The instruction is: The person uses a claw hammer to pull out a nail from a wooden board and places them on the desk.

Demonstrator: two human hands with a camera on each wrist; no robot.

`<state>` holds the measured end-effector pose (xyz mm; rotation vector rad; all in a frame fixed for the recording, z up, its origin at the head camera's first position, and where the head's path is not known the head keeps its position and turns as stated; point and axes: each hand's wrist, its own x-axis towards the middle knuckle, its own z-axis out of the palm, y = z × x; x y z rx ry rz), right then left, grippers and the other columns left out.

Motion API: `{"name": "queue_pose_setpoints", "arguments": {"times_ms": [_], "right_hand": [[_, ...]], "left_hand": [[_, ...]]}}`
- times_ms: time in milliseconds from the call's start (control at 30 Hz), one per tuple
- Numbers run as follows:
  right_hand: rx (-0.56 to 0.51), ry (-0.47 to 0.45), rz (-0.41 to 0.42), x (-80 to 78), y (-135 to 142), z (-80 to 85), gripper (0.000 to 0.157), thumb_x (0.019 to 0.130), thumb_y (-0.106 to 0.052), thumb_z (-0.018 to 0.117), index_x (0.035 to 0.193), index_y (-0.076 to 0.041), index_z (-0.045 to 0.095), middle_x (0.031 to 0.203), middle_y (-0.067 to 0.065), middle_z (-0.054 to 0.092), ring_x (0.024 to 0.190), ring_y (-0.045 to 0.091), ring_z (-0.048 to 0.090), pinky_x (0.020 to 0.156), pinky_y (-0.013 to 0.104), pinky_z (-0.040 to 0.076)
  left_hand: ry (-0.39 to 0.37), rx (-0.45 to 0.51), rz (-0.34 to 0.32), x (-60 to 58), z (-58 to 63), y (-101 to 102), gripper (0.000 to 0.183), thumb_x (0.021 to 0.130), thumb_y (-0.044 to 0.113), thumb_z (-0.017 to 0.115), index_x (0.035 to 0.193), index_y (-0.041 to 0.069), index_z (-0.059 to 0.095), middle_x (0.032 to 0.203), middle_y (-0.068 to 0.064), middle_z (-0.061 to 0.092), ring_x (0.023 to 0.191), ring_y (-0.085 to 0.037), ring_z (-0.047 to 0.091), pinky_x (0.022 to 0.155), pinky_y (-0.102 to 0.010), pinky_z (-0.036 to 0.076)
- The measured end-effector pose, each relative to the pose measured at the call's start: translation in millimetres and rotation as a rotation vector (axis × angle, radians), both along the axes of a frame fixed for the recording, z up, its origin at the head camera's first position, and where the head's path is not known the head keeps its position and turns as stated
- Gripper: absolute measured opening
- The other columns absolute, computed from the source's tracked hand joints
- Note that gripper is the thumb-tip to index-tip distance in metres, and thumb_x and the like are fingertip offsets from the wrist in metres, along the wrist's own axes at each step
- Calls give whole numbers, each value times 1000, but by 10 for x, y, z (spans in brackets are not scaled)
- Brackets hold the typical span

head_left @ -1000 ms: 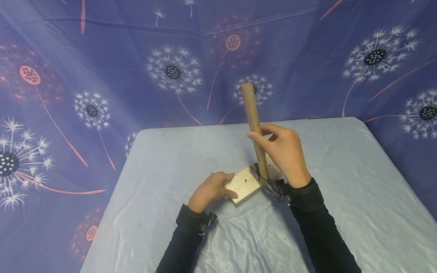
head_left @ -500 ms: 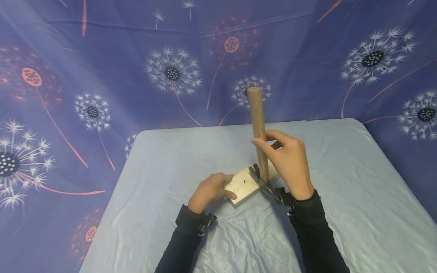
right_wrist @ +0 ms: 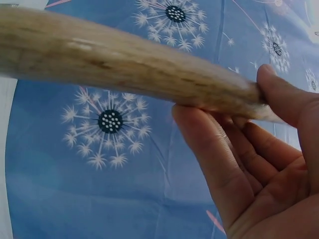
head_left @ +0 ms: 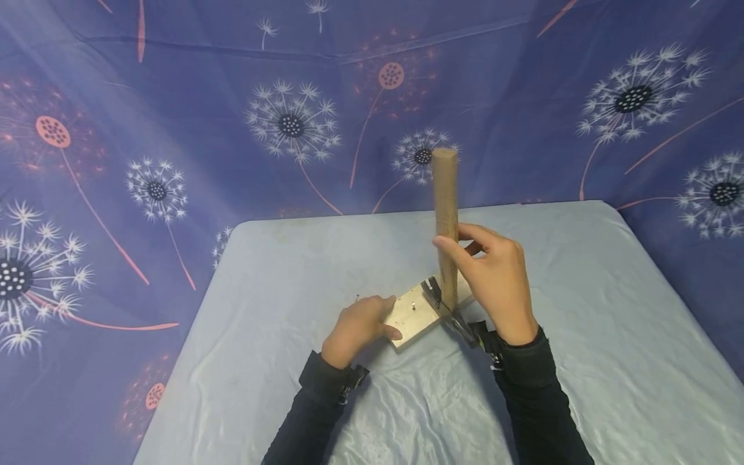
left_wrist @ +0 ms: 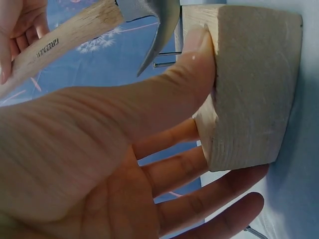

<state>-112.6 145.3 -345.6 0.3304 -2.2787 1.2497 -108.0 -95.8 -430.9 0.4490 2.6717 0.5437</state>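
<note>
My left hand (head_left: pixel 356 328) grips the near left end of a pale wooden board (head_left: pixel 413 316), thumb on one side and fingers on the other. The right hand (head_left: pixel 496 278) pinches the wooden handle (head_left: pixel 445 200) of a claw hammer between thumb and fingers, also seen in the right wrist view. Its dark head (head_left: pixel 459 326) sits down at the board, with the claw (left_wrist: pixel 162 37) showing in the left wrist view. The handle stands nearly upright. A nail (head_left: pixel 413 307) sticks up from the board between the left hand and the hammer. What the claw touches is hard to tell.
A small loose nail (head_left: pixel 357 298) lies on the table just behind the left hand; its end (left_wrist: pixel 255 232) shows in the left wrist view. Light blue cloth covers the table (head_left: pixel 279 271). A blue curtain (head_left: pixel 221 97) with dandelion prints hangs behind the far edge.
The hammer handle has swung from a leftward lean to nearly upright, its top moving right. My right hand has shifted right and slightly nearer. The left hand and board have hardly moved.
</note>
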Motion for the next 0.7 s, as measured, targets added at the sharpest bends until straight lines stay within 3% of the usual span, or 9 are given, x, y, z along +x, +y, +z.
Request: {"name": "queue_pose_setpoints", "arguments": {"times_ms": [133,433,700], "right_hand": [[1,-7,-10,33,17,26,28,97,-31,82,122,-18,82,99,-3,78,78,12,64,57,24,42],[19,22,-31,28,61,43,25,97,-29,83,119,-17,83,87,-3,75,72,11,61,46,25,32],[13,66,-34,52,124,49,25,97,-23,82,119,-12,83,92,3,78,77,14,66,59,17,46]], "left_hand": [[-11,26,16,9,3,-11,84,85,37,89,157,11,54,150,-11,61,135,-35,59,106,-55,50],[-30,80,42,24,10,-34,84,84,34,90,156,12,55,152,-11,59,138,-36,56,108,-58,48],[-25,100,43,12,16,-11,83,82,34,91,155,14,57,149,-12,61,135,-37,58,106,-56,50]]}}
